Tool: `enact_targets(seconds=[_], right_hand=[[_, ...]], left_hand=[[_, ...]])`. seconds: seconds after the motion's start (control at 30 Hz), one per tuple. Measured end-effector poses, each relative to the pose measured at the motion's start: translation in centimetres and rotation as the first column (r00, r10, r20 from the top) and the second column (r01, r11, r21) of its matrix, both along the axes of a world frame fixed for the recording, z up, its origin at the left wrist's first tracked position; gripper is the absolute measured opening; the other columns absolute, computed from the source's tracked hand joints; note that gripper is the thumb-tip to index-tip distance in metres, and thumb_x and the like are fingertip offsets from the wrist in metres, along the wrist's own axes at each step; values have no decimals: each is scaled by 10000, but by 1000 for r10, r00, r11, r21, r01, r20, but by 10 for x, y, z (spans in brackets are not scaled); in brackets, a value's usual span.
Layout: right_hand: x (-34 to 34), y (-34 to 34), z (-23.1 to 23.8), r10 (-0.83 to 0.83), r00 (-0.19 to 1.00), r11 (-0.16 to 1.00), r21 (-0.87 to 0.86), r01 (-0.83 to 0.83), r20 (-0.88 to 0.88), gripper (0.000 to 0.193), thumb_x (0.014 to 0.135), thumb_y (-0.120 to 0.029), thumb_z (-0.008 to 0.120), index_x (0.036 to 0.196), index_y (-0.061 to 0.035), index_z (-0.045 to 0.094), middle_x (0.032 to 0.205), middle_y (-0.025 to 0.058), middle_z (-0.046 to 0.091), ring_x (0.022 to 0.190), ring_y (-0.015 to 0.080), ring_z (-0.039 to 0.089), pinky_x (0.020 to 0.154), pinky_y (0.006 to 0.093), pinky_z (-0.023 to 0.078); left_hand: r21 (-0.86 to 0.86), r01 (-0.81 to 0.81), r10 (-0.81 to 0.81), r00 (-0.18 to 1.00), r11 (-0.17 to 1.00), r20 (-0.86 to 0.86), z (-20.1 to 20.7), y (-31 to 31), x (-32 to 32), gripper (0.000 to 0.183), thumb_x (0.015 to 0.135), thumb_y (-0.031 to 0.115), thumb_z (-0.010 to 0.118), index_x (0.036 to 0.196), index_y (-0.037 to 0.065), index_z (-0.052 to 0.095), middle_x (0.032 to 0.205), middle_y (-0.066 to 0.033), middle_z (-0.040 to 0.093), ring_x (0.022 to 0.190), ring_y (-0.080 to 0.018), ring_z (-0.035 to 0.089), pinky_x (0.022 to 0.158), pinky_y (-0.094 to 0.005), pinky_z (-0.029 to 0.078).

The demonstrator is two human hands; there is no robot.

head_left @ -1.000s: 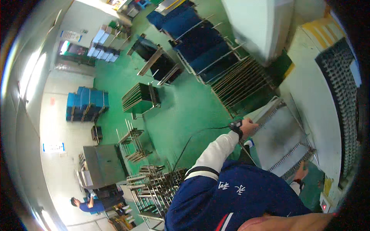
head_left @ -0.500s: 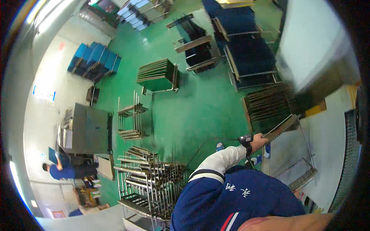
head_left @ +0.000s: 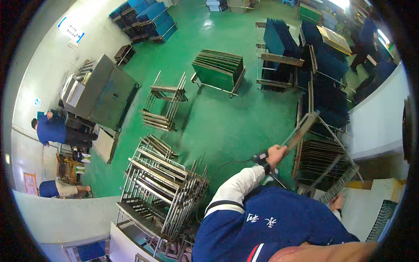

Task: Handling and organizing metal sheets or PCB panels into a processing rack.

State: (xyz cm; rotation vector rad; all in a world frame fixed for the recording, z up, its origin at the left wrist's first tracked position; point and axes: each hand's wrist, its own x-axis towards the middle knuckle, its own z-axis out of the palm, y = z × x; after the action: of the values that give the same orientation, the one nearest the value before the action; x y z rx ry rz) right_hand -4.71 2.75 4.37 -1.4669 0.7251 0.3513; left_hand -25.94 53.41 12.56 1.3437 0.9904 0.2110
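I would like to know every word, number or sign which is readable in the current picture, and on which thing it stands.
Navy jacket: two white characters; I do not copy out writing.
White wall sign with blue corners: dark lettering, too small to read surely.
Small wall sign with a blue mark: too small to read.
Orange-bordered notice: too small and blurred to read.

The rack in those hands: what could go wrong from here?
The rack could tilt if the left hand or right hand slips. It might knock the dark panels seen just beyond it. The cable running from the left wrist could snag.
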Motion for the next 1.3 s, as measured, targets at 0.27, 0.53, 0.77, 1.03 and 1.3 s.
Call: enact_targets(seconds=[0.27, 0.53, 0.77, 1.03, 1.3], right_hand=[[60, 284, 42, 320, 945, 946, 28, -323, 67, 400, 891, -459, 471, 648, -149, 405, 510, -18, 340, 440, 125, 344, 415, 270, 281], [147, 552, 22, 598, 799, 801, -81, -594, 62, 417, 879, -461, 487, 653, -114, 440, 492, -20, 356, 401, 109, 327, 399, 256, 297], [152, 794, 54, 828, 543, 557, -102, -824, 139, 398, 881, -424, 499, 624, -124, 453, 486, -40, 346, 403, 86, 349, 388, 243, 244], [30, 1039, 84, 930, 139, 205, -168, -964, 340, 325, 896, -365, 494, 696, -108, 492, 526, -46, 386, 456, 69, 363, 437, 224, 290], [-194, 1238, 96, 930, -124, -102, -82, -991, 347, 319, 878, -329, 514, 720, -53, 531, 555, 1, 450, 508, 109, 416, 491, 265, 329]], left_hand=[[54, -335, 335, 942, 941, 15, -35, 143, -35, 380, 802, 356, 595, 669, 2, 555, 583, -43, 519, 547, -123, 467, 506, -310, 375], [-206, -660, 687, 718, 723, 109, -36, 292, -55, 295, 818, 254, 620, 696, -2, 541, 622, -12, 511, 559, -93, 436, 493, -283, 350], [-318, -829, 885, 457, 459, 87, -25, 383, -108, 242, 821, 235, 628, 692, 68, 510, 606, 21, 464, 542, -83, 430, 487, -248, 350], [-249, -954, 985, 154, 168, 76, 1, 460, -200, 219, 839, 229, 614, 698, 99, 509, 563, 24, 449, 489, -80, 406, 474, -241, 343], [-353, -930, 992, -120, -101, 31, -47, 578, -335, 275, 862, 239, 577, 650, 112, 457, 539, 43, 357, 473, -67, 339, 453, -236, 264]])
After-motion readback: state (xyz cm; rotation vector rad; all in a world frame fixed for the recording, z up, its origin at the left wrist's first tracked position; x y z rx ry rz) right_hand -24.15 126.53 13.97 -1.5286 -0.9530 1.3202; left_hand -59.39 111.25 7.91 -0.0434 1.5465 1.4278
